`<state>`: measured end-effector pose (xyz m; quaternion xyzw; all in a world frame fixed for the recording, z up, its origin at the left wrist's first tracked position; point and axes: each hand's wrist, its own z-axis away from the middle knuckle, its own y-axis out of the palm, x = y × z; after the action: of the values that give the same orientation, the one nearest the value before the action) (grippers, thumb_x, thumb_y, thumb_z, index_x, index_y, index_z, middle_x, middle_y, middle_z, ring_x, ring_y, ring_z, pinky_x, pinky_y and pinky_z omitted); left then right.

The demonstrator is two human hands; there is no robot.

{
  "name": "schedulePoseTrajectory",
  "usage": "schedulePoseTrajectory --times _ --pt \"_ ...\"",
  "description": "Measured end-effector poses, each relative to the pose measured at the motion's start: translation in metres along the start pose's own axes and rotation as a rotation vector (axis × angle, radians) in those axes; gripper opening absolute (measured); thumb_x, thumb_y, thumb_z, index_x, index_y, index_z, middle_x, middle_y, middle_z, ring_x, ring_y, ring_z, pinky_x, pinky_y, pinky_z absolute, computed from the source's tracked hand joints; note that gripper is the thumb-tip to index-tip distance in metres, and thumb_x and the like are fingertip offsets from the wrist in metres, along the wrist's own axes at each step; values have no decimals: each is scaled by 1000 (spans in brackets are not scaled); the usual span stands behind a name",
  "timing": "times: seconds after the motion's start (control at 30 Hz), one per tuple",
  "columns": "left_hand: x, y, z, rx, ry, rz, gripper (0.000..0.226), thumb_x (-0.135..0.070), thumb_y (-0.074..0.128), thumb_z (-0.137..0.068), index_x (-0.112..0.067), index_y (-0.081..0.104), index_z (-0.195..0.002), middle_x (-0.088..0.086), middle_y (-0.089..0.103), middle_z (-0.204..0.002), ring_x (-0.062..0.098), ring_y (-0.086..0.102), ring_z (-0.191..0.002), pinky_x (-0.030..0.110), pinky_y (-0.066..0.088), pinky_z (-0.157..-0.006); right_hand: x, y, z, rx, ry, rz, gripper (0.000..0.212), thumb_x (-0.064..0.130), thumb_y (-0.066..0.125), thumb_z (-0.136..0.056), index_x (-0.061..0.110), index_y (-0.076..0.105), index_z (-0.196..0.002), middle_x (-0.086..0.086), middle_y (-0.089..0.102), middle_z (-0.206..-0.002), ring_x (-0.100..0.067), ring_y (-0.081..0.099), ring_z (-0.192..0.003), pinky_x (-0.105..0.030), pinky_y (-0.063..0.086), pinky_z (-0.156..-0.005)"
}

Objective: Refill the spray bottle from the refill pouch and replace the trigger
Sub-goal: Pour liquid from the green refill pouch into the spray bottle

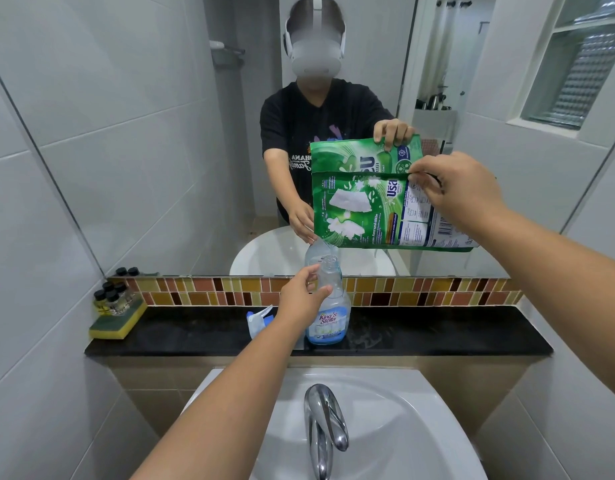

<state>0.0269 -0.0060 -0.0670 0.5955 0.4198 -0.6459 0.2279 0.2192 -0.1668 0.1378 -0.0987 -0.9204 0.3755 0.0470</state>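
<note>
Left hand point(304, 299) wraps the clear plastic spray bottle point(328, 306) mid-worktop point(437, 337); right hand point(461, 192) pinches the tilted green refill pouch point(361, 209) by its top edge, corner over the neck. Soft pouch likely sags; support the base.

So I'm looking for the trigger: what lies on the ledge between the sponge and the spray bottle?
In the head view, the blue-and-white trigger head lies on the black ledge between the sponge and the spray bottle, close beside the bottle, partly behind the left hand.
</note>
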Motion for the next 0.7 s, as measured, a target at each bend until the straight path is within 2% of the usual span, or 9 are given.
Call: schedulePoseTrajectory --times 0.27,0.43,0.7 --pt "-1 -1 1 0 12 -10 49 -25 72 -85 -34 52 -129 -15 55 -115 4 52 -102 26 46 -83 -1 -1 -1 -5 -22 19 17 23 58 -94 16 70 -102 -8 71 -86 -29 52 -74 -34 39 -57" --pt "-1 -2 2 2 11 -14 50 -25 72 -85 -33 52 -131 -16 54 -113 3 52 -101 25 46 -83 0 -1 -2 -19 -44 17 15 23 59 -94 16 70 -100 -7 70 -81 -28 50 -71 -30 33 -57" --pt "-3 -1 1 5 6 -18 50 -25 72 -85 -34 52 -130 -18 53 -112 2 51 -100 24 45 -82 1 -1 -2 -28 -65 26 14 22 59 -94 15 70 -99 -7 70 -81 -28 50 -70 -30 32 -56"
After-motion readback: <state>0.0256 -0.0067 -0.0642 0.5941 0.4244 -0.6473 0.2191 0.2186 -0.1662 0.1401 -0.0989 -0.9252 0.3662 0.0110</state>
